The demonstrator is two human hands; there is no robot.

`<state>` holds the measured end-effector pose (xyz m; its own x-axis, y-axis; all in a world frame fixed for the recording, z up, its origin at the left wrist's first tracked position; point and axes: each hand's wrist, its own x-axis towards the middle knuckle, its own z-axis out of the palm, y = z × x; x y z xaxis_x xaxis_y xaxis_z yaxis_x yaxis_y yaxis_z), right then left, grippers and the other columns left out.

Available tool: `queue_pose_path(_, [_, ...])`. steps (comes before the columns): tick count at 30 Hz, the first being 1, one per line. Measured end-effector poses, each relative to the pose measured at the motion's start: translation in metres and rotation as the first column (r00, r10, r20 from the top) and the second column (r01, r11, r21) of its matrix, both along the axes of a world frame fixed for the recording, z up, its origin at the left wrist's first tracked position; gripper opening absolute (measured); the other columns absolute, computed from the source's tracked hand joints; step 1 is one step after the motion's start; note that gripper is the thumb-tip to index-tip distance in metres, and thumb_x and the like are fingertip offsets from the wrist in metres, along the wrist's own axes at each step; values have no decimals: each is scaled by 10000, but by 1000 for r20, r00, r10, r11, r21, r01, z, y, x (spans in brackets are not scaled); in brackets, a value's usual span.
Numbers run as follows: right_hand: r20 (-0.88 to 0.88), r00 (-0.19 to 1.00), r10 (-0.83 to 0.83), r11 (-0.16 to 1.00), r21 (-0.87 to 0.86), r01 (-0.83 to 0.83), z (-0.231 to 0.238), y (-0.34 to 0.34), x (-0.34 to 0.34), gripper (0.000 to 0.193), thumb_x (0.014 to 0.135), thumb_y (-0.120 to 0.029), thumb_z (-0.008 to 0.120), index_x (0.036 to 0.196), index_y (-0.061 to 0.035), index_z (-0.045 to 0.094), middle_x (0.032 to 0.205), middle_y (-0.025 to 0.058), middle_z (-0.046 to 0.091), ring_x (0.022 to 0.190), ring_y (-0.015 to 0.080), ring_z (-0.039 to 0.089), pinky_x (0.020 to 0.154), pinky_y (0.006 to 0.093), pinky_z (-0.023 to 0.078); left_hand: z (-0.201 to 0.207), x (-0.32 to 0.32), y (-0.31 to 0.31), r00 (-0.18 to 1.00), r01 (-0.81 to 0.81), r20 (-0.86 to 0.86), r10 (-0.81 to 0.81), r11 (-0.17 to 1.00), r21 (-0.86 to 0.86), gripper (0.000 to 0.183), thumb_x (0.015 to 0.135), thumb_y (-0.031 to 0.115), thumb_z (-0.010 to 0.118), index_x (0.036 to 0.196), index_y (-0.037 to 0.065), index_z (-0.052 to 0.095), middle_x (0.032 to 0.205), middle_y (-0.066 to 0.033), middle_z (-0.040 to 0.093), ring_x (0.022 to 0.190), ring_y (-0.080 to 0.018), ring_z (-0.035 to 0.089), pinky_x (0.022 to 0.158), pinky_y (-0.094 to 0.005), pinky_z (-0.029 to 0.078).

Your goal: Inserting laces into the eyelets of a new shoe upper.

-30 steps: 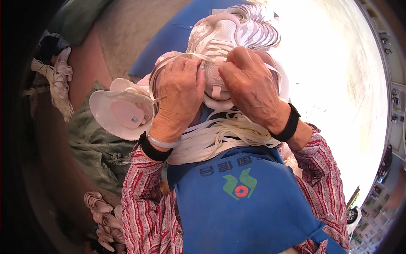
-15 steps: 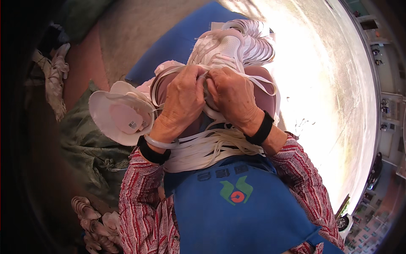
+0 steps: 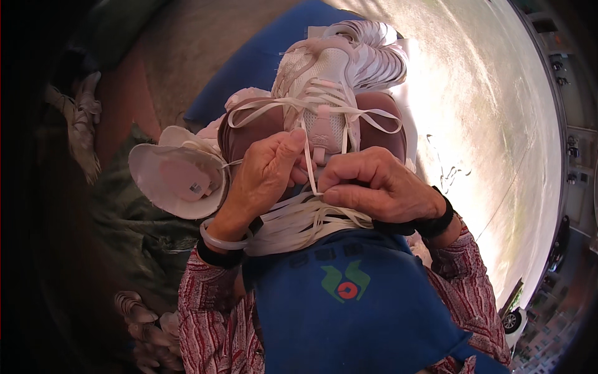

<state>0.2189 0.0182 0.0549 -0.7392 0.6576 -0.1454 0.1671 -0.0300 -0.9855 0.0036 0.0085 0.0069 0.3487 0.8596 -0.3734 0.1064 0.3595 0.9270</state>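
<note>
A pale shoe upper (image 3: 321, 68), with mesh sides and a pinkish tongue, lies across my knees, its lower end toward me. A flat white shoelace (image 3: 309, 156) threads through it, loops out to both sides and hangs down between my hands. My right hand (image 3: 383, 185) is closed, pinching the lace near its lower end between thumb and curled fingers. Beside the upper's left edge, my left hand (image 3: 271, 165) is closed with its thumb tip against the same lace; its fingers are partly hidden. A bundle of loose white laces (image 3: 305, 224) lies on my lap, under my hands.
A stack of shoe uppers (image 3: 383, 65) rests beyond the shoe upper, by a blue surface (image 3: 249, 68). Another pale upper (image 3: 168, 177) sits left of my knee. More shoe parts (image 3: 149, 330) lie at lower left. A blue apron (image 3: 355, 305) covers my lap.
My hands have come down from the upper toward me and moved apart, drawing a length of lace between them. The tongue and lace loops now show.
</note>
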Motion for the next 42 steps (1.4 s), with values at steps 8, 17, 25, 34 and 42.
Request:
queue_pose_path(8, [-235, 940, 247, 969, 83, -234, 0, -22, 1, 104, 942, -101, 605, 924, -3, 635, 791, 97, 628, 717, 280, 632, 642, 360, 486, -1, 52, -6, 914, 375, 177, -365, 927, -24, 500, 1077, 332, 342, 1177, -76, 613, 1032, -146, 710, 949, -237, 667, 902, -340, 513])
queue_pose_path(17, [-265, 898, 351, 934, 163, -317, 8, -22, 4, 96, 948, -96, 603, 911, -9, 619, 847, 96, 608, 716, 232, 621, 658, 351, 478, -8, 50, 0, 695, 142, 635, 337, 802, -581, 395, 1064, 274, 413, 1274, -53, 489, 971, -99, 655, 840, -191, 648, 894, -407, 581])
queue_pose_path(25, [-232, 954, -192, 870, 410, 275, 15, -11, 30, 89, 851, -90, 662, 802, -20, 685, 1218, 178, 576, 929, 250, 627, 869, 391, 466, -5, 47, -11, 902, -139, 360, 240, 948, -285, 364, 1051, 385, 433, 1016, 73, 616, 707, 76, 432, 606, -28, 389, 536, -211, 350])
queue_pose_path(34, [-183, 888, -422, 896, -233, 378, 1, -13, 53, 194, 1005, -184, 484, 902, -37, 554, 708, -39, 482, 616, 30, 417, 538, 207, 340, -5, -17, -2, 922, -129, 308, 233, 937, -324, 338, 1043, 337, 517, 924, 42, 631, 597, 109, 352, 479, 5, 272, 432, -189, 218])
queue_pose_path(42, [131, 897, -421, 893, 235, 385, -21, 7, 68, 135, 949, -114, 541, 876, -4, 565, 745, 33, 553, 688, 128, 519, 635, 289, 428, -11, -77, 3, 979, -165, -128, 158, 986, -41, 294, 1025, 283, 548, 861, 47, 610, 659, 51, 456, 524, -43, 446, 513, -204, 435])
